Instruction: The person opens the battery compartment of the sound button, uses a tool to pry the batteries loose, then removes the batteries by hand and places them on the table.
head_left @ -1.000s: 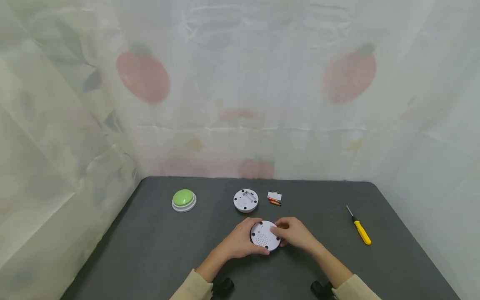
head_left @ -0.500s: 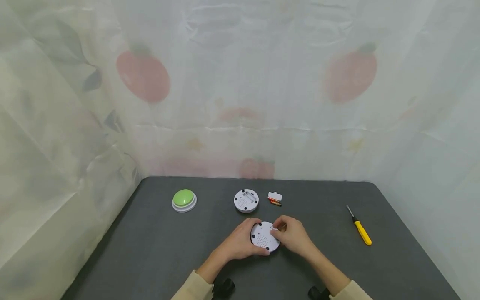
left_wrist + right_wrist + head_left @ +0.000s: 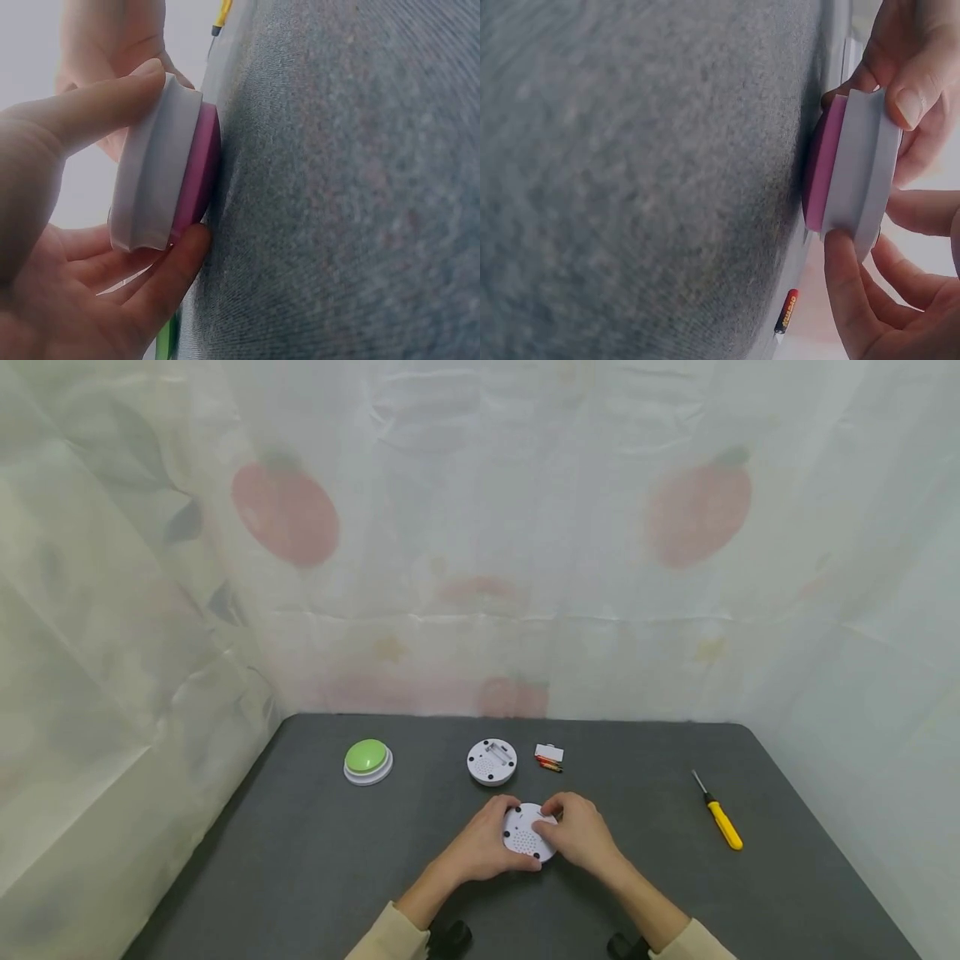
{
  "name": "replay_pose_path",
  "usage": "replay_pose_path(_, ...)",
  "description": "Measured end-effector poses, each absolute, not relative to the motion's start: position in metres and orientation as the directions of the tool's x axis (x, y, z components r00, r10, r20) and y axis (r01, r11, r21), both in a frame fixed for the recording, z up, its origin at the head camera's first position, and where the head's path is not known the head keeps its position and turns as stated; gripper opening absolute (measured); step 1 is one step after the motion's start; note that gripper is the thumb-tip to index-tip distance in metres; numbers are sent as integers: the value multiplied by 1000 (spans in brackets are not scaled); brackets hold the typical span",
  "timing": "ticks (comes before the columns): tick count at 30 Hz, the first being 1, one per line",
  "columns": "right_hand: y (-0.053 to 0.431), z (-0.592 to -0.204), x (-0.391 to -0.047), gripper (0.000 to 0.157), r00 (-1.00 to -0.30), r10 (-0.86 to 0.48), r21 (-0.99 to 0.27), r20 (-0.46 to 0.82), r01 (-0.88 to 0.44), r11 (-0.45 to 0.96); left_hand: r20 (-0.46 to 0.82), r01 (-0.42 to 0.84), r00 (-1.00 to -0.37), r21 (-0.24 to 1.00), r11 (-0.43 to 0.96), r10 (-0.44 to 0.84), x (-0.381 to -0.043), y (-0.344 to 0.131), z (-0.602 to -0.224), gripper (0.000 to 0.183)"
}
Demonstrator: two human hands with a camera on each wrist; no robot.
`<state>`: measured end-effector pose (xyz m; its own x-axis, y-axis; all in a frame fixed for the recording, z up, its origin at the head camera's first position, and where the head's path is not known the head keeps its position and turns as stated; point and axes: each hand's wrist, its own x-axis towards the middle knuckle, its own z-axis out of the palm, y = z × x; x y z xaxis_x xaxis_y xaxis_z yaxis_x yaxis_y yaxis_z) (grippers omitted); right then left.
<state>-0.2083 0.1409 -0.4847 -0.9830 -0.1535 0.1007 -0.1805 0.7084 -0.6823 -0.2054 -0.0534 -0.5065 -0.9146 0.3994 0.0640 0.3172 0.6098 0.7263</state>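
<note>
A round push button with a white base (image 3: 521, 838) and a pink cap (image 3: 199, 169) lies face down in both hands, its speaker holes and dark feet facing up. My left hand (image 3: 486, 841) grips it round the left side, thumb on the near rim and fingers on the far one. From the right, my right hand (image 3: 583, 831) pinches it, thumb on the underside and a finger (image 3: 843, 270) against the side of the base. The right fingers hide part of the underside. The pink cap is right at the table surface.
Behind the hands stands another upturned white button (image 3: 491, 763) with its battery compartment uncovered. Beside it lie a small white cover (image 3: 550, 751) and some batteries (image 3: 551, 765). A green push button (image 3: 367, 756) is at back left, a yellow screwdriver (image 3: 724, 823) at right.
My right hand has shifted from the button's right edge leftward over the upper right of its underside. The left hand keeps its grip, and the button has hardly moved.
</note>
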Motion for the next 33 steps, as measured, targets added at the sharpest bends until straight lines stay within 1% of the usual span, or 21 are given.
replay_pose_path(9, 140, -484, -213, 20, -987, -145, -705, 71, -152, 693, 62, 315, -919, 711, 629, 389, -205, -52, -507, 88)
replay_pose_path(15, 141, -487, -218, 21, -992, -129, -745, 11, -94, 661, 62, 318, -919, 701, 639, 389, -204, -52, -506, 87)
replay_pose_path(17, 142, -488, -218, 21, -991, -134, -752, 13, -98, 652, 61, 317, -919, 703, 636, 390, -204, -52, -506, 87)
replay_pose_path(23, 143, -489, -215, 22, -987, -146, -746, 62, -143, 650, 65, 325, -917, 698, 639, 395, -204, -51, -505, 85)
replay_pose_path(26, 143, -488, -211, 22, -983, -149, -736, 106, -178, 653, 65, 325, -916, 696, 640, 396, -205, -51, -505, 85)
replay_pose_path(30, 142, -486, -207, 22, -975, -158, -710, 158, -223, 668, 63, 328, -914, 696, 639, 400, -206, -51, -504, 86)
replay_pose_path(33, 142, -486, -206, 22, -972, -161, -685, 170, -234, 690, 63, 338, -907, 697, 633, 416, -206, -52, -503, 86)
